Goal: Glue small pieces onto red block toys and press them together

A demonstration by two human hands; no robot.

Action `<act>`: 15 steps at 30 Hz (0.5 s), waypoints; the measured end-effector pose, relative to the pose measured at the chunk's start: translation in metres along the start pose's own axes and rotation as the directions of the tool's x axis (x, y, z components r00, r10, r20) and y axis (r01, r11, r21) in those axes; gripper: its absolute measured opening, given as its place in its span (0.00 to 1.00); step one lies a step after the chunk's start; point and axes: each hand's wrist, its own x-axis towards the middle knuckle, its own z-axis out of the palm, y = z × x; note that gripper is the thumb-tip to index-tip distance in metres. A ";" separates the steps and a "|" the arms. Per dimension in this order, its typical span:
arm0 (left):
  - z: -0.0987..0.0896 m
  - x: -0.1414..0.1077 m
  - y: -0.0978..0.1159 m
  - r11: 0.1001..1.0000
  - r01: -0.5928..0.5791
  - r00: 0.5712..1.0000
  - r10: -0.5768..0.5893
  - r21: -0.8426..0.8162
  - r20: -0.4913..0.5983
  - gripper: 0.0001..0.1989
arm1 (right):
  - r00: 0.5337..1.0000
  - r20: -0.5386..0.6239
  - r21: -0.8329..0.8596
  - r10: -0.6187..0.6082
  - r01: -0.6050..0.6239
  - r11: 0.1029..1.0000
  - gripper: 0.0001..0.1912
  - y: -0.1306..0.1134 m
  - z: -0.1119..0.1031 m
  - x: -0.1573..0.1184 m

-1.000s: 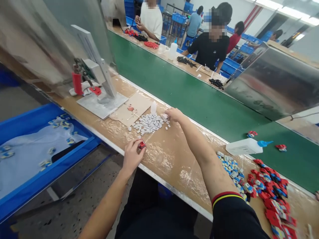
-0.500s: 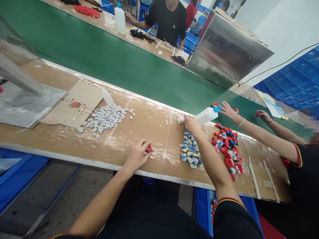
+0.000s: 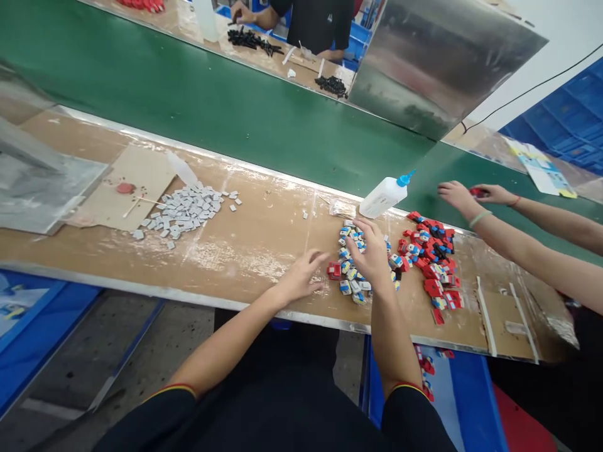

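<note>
My left hand (image 3: 301, 276) hovers low over the table with its fingers apart and nothing in them. Just to its right lies a small red plastic part (image 3: 334, 270), touching or close to the edge of a pile of small white, blue and yellow plastic parts (image 3: 355, 285). Over that pile is my right hand (image 3: 370, 257), thumb and fingers spread, covering some of the parts. Behind it stand a white squeeze bottle with a blue tip (image 3: 384, 196) and a clear packet of cotton swabs (image 3: 343, 208).
Red and blue parts (image 3: 431, 263) are heaped at right, near a co-worker's hands (image 3: 456, 196). Small grey pieces (image 3: 191, 207) lie at left beside a cardboard sheet (image 3: 146, 169). The green belt (image 3: 282, 135) runs behind the table. A metal housing (image 3: 438, 69) stands over it.
My left hand has moved right and let go of a red part. My right hand has come from beside the bottle to above the white and blue pile. The co-worker's hands have drawn together.
</note>
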 end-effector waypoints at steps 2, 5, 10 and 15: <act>-0.034 -0.032 -0.019 0.996 0.077 0.978 -0.069 0.036 -0.197 0.37 | 0.999 -0.047 0.052 0.007 -0.004 0.999 0.21 -0.008 -0.003 -0.009; -0.104 -0.090 -0.050 0.927 0.353 0.778 -0.218 0.123 -0.590 0.27 | 0.999 -0.028 0.120 -0.025 0.028 0.992 0.18 -0.027 0.007 -0.020; -0.197 -0.163 -0.088 0.737 0.670 0.453 -0.318 0.083 -0.833 0.19 | 0.952 0.170 0.290 -0.254 0.198 0.936 0.18 -0.096 0.089 0.000; -0.214 -0.144 -0.117 0.677 0.729 0.476 -0.394 0.101 -0.786 0.29 | 0.912 0.346 0.167 -0.221 0.171 0.971 0.37 -0.168 0.211 0.097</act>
